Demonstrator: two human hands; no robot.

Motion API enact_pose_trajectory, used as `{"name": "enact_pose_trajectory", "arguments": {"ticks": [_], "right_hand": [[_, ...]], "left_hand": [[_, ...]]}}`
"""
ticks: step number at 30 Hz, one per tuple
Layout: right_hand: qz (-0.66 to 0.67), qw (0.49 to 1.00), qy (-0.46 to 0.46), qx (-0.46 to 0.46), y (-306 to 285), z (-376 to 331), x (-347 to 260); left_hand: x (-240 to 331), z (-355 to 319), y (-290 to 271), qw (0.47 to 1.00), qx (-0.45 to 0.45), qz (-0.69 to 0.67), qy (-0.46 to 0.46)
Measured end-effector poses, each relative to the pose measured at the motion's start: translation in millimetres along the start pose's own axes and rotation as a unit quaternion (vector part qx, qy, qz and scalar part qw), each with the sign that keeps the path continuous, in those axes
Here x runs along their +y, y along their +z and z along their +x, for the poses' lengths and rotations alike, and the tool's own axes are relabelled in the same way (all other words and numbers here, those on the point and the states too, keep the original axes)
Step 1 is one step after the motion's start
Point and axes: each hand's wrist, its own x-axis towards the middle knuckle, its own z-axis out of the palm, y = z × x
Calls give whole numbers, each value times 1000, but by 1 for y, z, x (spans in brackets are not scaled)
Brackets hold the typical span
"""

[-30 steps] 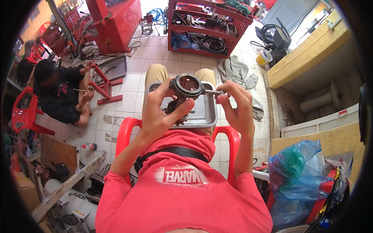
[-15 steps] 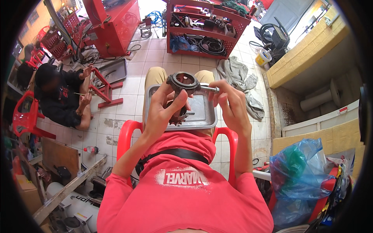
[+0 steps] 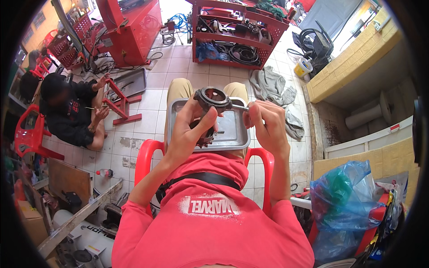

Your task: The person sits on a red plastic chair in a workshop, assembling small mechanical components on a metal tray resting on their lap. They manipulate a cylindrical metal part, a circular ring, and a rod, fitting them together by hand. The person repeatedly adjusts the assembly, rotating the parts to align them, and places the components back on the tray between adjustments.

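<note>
My left hand (image 3: pixel 190 126) is wrapped round a dark metal part with a round ring (image 3: pixel 217 106) on top and a toothed lower end. The part is held above a grey metal tray (image 3: pixel 237 142) on my lap. From the ring's right side sticks out a shiny bolt (image 3: pixel 240 107). The fingers of my right hand (image 3: pixel 268 121) are closed on the bolt's outer end, hiding its head. Below the ring a short metal pin (image 3: pixel 219 132) shows beside the part; I cannot tell whether it is attached.
Ahead stands a red tool cart (image 3: pixel 232 33). At the left a person in dark clothes (image 3: pixel 73 109) works by a red metal stand (image 3: pixel 120 100). A grey cloth (image 3: pixel 272 89) lies on the tiled floor. Blue plastic bags (image 3: pixel 342 192) are at my right, near a red chair armrest (image 3: pixel 261 158).
My right hand has moved slightly left and down, and its fingers have closed over the bolt's end. The metal part stays in my left hand, a little lower.
</note>
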Motion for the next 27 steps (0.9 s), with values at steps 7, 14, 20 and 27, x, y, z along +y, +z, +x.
{"name": "enact_pose_trajectory", "arguments": {"ticks": [7, 14, 20, 27], "right_hand": [[23, 999, 11, 23, -4, 4, -10], [60, 996, 60, 16, -1, 2, -18], [84, 990, 39, 109, 10, 9, -22], [199, 977, 65, -50, 6, 1, -12]], "left_hand": [[4, 0, 0, 1000, -18, 12, -9], [1, 1, -3, 1000, 9, -5, -5], [5, 2, -5, 1000, 12, 20, 2], [7, -2, -2, 996, -6, 92, 12]]}}
